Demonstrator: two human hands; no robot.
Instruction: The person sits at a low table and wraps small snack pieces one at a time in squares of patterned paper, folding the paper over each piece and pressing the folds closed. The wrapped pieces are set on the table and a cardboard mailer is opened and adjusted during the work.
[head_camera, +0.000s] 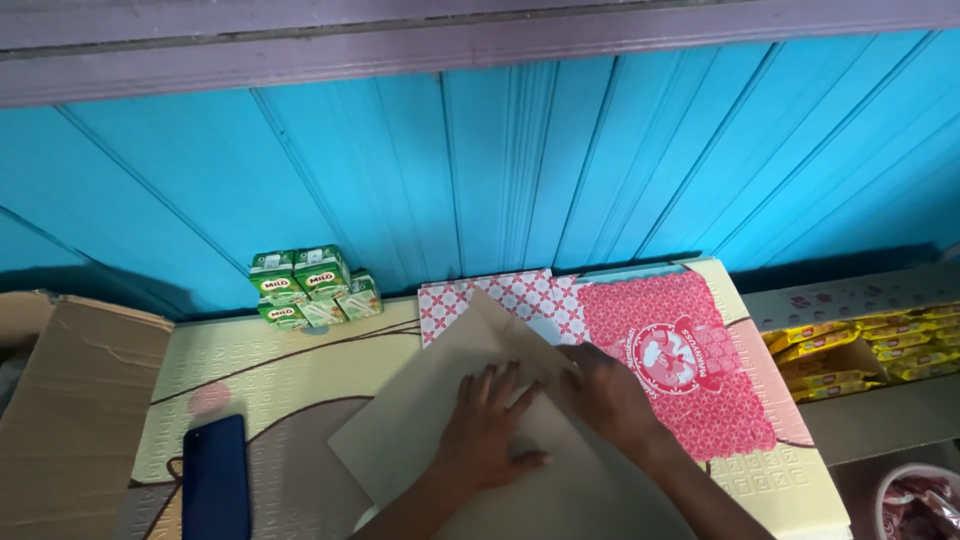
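A flattened brown cardboard sheet (420, 420) lies on the patterned table top (270, 360). My left hand (487, 425) presses flat on its middle with the fingers spread. Beside it, my right hand (605, 392) rests on the sheet's upper right edge, fingers curled over a fold. Under and behind the sheet lies a red and white patterned flat box (690, 370), partly covered by the cardboard.
Several small green drink cartons (312, 285) are stacked against the blue plank wall (500, 170). A dark blue phone (216, 478) lies at front left. A brown carton (70, 400) stands at left, an open box of yellow packets (880, 350) at right.
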